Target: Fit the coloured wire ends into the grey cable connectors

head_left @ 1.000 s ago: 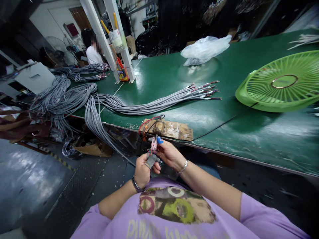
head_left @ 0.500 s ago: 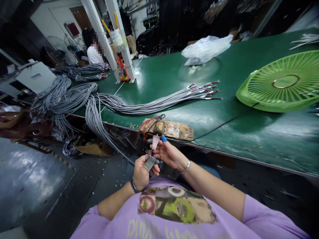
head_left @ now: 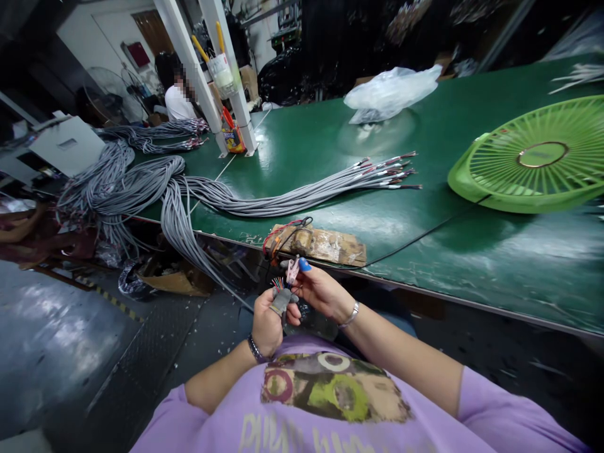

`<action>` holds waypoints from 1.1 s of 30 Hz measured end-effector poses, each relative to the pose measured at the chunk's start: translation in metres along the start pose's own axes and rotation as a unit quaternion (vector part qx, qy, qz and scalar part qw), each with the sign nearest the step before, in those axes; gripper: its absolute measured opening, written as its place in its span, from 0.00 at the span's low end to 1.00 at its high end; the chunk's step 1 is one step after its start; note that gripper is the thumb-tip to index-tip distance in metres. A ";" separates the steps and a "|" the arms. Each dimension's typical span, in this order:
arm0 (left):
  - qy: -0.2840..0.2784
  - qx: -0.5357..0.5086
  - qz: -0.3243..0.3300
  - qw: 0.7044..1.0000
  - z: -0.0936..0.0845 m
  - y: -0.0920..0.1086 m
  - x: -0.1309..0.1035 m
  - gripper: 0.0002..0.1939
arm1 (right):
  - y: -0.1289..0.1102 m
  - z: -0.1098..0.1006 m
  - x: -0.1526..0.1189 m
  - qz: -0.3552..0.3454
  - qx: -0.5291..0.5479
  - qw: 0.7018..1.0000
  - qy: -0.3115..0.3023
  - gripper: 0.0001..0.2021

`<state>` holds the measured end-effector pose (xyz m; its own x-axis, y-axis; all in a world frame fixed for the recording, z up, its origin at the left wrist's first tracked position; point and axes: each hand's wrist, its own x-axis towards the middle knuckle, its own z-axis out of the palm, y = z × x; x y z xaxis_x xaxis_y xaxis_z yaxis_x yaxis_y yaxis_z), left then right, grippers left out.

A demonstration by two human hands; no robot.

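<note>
My left hand (head_left: 268, 322) is closed round the end of a grey cable, with grey covers on some fingertips. Several thin coloured wires (head_left: 278, 283) fan out above its thumb. Just to the right, my right hand (head_left: 323, 294) pinches a small pale pink clip-like tool (head_left: 292, 270); one of its fingertips is wrapped in blue. The tool is close beside the wires; whether it touches them I cannot tell. Behind both hands, a worn wooden block (head_left: 337, 245) with red and black leads lies at the table edge.
A long bundle of grey cables (head_left: 283, 202) runs across the green table (head_left: 302, 138) and hangs over its front edge. To the right stands a green fan (head_left: 540, 154) with a black cord. A plastic bag (head_left: 391, 94) lies farther back. Someone in white (head_left: 179, 100) sits behind the posts.
The pink tool has turned in my right hand, now showing its narrow side. My left hand has tilted the wires slightly left and up.
</note>
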<state>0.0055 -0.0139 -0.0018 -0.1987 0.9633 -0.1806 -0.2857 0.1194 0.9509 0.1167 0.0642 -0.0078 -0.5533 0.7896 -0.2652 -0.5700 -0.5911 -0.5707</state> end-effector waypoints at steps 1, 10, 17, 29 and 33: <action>0.003 -0.003 -0.003 1.000 0.000 0.000 0.000 0.18 | 0.000 0.000 0.001 -0.004 0.002 1.000 0.003 0.14; -0.010 0.004 -0.019 1.000 0.000 -0.004 0.003 0.15 | 0.005 0.001 0.004 -0.038 -0.007 0.999 0.018 0.14; -0.016 0.009 -0.005 1.000 -0.008 -0.007 -0.001 0.17 | 0.004 -0.008 -0.006 0.033 -0.030 0.999 -0.010 0.17; -0.090 0.115 0.025 0.989 -0.019 -0.005 -0.011 0.17 | 0.000 0.004 -0.032 0.007 -0.287 0.956 -0.053 0.16; -0.096 0.138 0.026 0.985 -0.017 0.000 -0.012 0.19 | 0.001 0.009 -0.034 0.005 -0.292 0.954 -0.060 0.16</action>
<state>-0.0077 -0.0295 -0.0037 -0.0183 0.9944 -0.1045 -0.0091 0.1044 0.9945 0.1297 0.0356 0.0077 -0.6421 0.7394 -0.2025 -0.1473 -0.3782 -0.9139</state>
